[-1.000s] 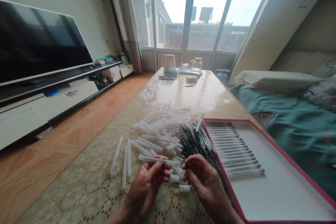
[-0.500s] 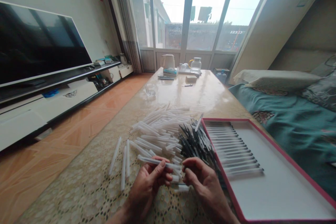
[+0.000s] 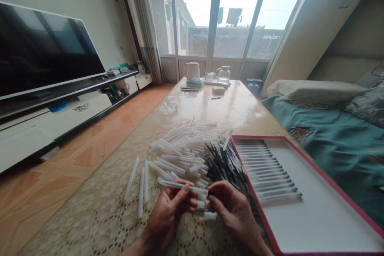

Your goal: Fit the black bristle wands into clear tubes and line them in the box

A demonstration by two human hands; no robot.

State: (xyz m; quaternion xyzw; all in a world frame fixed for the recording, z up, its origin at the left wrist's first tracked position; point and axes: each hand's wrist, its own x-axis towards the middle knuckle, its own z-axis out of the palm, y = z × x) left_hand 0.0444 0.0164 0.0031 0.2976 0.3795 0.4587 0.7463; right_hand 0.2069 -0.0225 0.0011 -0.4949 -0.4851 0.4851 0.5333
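Note:
My left hand (image 3: 174,204) is closed around a translucent white pen barrel (image 3: 171,184), which lies nearly level and points right. At the barrel's right end, my right hand (image 3: 229,204) pinches a small dark piece, mostly hidden by the fingers; it looks like the black end of a pen refill. Beyond the hands is a loose heap of pen barrels (image 3: 183,140). To its right lies a bundle of black-ended refills (image 3: 220,164). A pink-rimmed white tray (image 3: 318,204) on the right holds a row of pens (image 3: 267,172) with dark ends.
Several single barrels (image 3: 141,192) lie left of the heap on the patterned table (image 3: 99,208). Farther back stand a glass cup (image 3: 172,104), a small box (image 3: 218,90), a white kettle (image 3: 192,71) and a glass jug (image 3: 224,73). A teal-covered sofa (image 3: 330,140) is on the right.
My right hand has shifted slightly left, bringing its fingertips up to the barrel's right end. My left hand and the barrel are almost still.

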